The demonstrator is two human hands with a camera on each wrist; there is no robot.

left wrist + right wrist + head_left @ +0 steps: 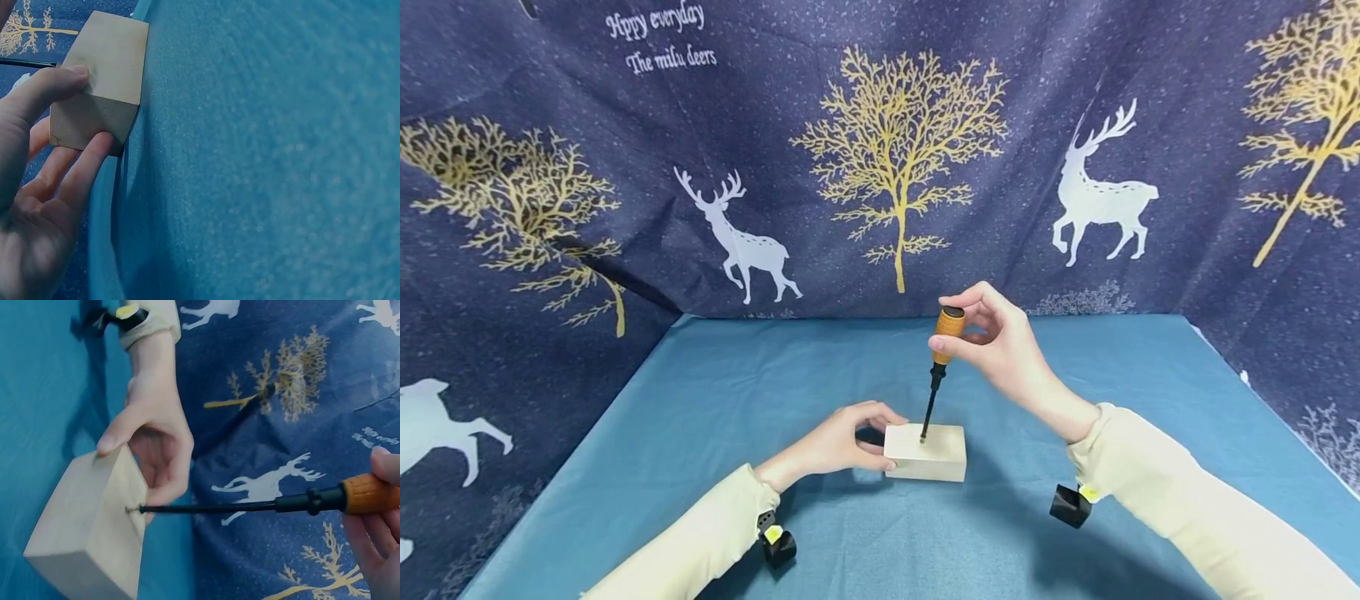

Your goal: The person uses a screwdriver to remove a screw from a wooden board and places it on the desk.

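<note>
A pale wooden block lies on the blue cloth, its long side facing the viewer. My left hand holds the block's left end between thumb and fingers, as the left wrist view also shows on the block. My right hand pinches the orange handle of a screwdriver between thumb and fingers. The black shaft slants down to the block's top face. In the right wrist view, the tip of the screwdriver meets a small screw that sticks out of the wood.
Blue cloth covers the table. Behind it hangs a dark blue curtain printed with white deer and yellow trees. A black wrist camera sits below the left cuff, and another black camera hangs by the right cuff.
</note>
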